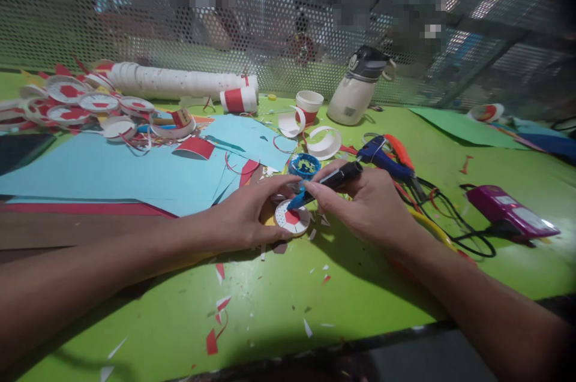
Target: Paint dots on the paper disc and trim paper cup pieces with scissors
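Observation:
My left hand (245, 214) grips the edge of a small round white disc (283, 227) low over the green table. The disc has a red hexagon in its middle and dark marks around it. In my right hand (371, 205) is a black marker (335, 179), slanted down to the left, its bluish tip at the disc's face. Just behind the hands sits a blue ring-shaped container (305, 164) with scraps inside. Part of the disc's far rim is hidden by the marker and fingers.
Blue paper sheets (112, 166) and a pile of decorated discs (67, 91) lie left. Stacked white cups (180, 80), a paper cup (309, 105) and a bottle (355, 88) stand behind. A glue gun (382, 154), its cables and a purple box (508, 211) are right. Mesh (270, 28) borders the back.

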Demonstrator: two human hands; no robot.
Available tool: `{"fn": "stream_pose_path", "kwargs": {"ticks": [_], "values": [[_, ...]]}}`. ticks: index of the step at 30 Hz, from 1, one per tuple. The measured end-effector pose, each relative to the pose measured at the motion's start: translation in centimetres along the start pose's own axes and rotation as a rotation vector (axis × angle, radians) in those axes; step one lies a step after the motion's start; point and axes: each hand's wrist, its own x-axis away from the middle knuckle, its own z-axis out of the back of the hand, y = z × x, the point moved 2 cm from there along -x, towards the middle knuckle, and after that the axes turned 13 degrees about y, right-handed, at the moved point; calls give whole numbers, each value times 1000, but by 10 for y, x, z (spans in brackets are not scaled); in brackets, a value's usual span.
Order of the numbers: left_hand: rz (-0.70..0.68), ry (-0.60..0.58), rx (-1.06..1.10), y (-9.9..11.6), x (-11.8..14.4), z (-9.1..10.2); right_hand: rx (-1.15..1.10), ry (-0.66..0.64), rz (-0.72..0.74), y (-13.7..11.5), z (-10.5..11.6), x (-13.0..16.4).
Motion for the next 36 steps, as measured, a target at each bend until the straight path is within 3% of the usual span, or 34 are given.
{"fn": "stream_pose_path", "kwargs": {"ticks": [10, 22, 26, 30, 36], "values": [[-3, -20, 0, -2, 0, 0, 71, -15, 113, 1, -5, 1], [-15, -2, 8, -2, 0, -1, 40, 95, 157, 7, -12, 2], [26, -23, 40, -1, 0, -2, -29, 210, 144, 3, -7, 2], [87, 32, -14, -3, 1, -1, -69, 389, 78, -3, 4, 1], [-78, 124, -238, -8, -1, 4, -87, 376, 27, -2, 10, -1]]}}
